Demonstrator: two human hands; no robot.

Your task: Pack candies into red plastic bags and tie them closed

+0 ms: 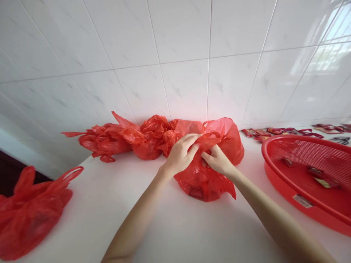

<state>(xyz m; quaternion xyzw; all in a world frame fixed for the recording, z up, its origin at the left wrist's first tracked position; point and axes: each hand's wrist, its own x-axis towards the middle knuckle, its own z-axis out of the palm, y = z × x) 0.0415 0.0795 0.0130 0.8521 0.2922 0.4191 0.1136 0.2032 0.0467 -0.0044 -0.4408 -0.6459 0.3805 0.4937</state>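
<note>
A red plastic bag (204, 179) sits on the white table in front of me, with a dark patch and pale lettering showing through its lower front. My left hand (184, 151) grips the gathered top edge of this bag, fingers over the plastic and thumb below. Beside it, my right hand (218, 159) is closed at the bag's opening, its thumb in sight against the plastic and its other fingers mostly hidden by the folds. What the bag contains cannot be made out clearly.
Several bunched red bags (149, 140) line the tiled wall at the back left. Another red bag (33, 215) with loop handles stands near left. On the right, a red plastic basket (297, 186) holds a few small packets. Small red packets (256, 133) and black-handled scissors (341, 140) lie behind it.
</note>
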